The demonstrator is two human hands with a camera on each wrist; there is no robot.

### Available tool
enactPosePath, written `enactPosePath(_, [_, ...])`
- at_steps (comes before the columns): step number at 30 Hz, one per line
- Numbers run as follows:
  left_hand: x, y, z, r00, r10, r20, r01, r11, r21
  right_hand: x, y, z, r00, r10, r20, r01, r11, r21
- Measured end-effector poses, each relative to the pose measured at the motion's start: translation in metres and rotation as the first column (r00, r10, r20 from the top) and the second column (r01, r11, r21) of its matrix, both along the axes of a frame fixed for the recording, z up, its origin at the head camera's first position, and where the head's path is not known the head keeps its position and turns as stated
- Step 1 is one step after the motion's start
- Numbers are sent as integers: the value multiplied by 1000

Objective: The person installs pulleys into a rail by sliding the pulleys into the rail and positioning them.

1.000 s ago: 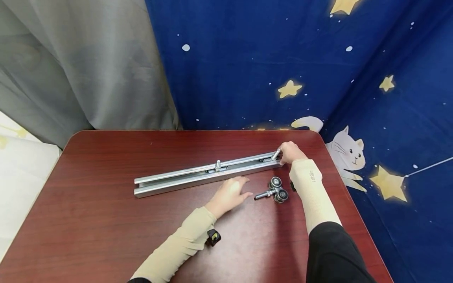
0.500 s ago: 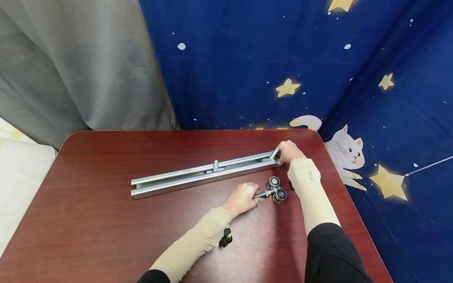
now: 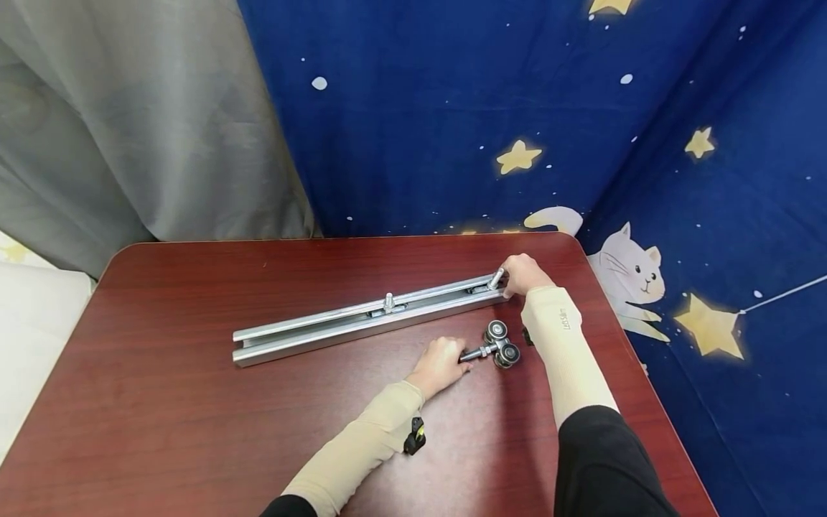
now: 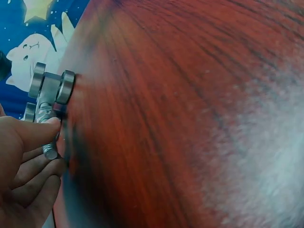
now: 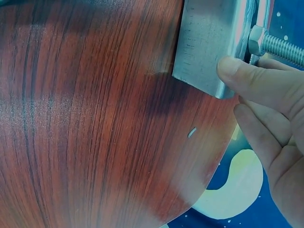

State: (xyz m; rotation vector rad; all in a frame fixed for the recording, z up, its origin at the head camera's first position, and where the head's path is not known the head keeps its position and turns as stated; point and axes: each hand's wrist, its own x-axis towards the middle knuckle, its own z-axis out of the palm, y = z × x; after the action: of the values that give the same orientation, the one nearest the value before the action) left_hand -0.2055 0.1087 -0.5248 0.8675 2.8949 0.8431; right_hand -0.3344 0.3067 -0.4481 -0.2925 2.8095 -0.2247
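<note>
A steel channel rail (image 3: 362,330) lies slantwise on the table, its slot facing up. Two bolts stand up from the slot, a middle bolt (image 3: 389,303) and a bolt with a nut (image 5: 282,47) near the right end. At that end my right hand (image 3: 525,274) grips the rail, thumb on its side edge in the right wrist view. In front of the rail is a roller trolley (image 3: 497,346) with several round wheels and a threaded stem. My left hand (image 3: 441,365) pinches the stem (image 4: 49,151) between thumb and fingers; the wheels point right, away from the palm.
The reddish wooden table (image 3: 161,431) has a rounded far right corner close to my right hand. A grey curtain (image 3: 161,143) and a blue star-patterned curtain (image 3: 413,129) hang behind it. A small pale sliver (image 5: 192,132) lies near the rail's end.
My left hand has moved right from beside the rail to the trolley and taken hold of its stem. My right hand stays at the rail's end. The head view has shifted slightly.
</note>
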Motion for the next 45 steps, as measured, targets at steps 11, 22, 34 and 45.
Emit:
enactPosePath(11, [3,-10,-1,1000,-24,-20,25,999,34,-1,-5,-4,1000,5,-3,-5,1000,-18])
enactPosePath(22, [6,-30,0,999,-27,21,26,999,45,-1,-7,-3,1000,4,7,-4,1000,2])
enactPosePath(34, [13,-60,3,998,-43,43,42,998,43,0,-3,-3,1000,2,4,-2,1000,-5])
enactPosePath(45, [27,-100,1,999,20,34,-22,998,54,-1,1,-3,1000,13,-7,-13,1000,-7])
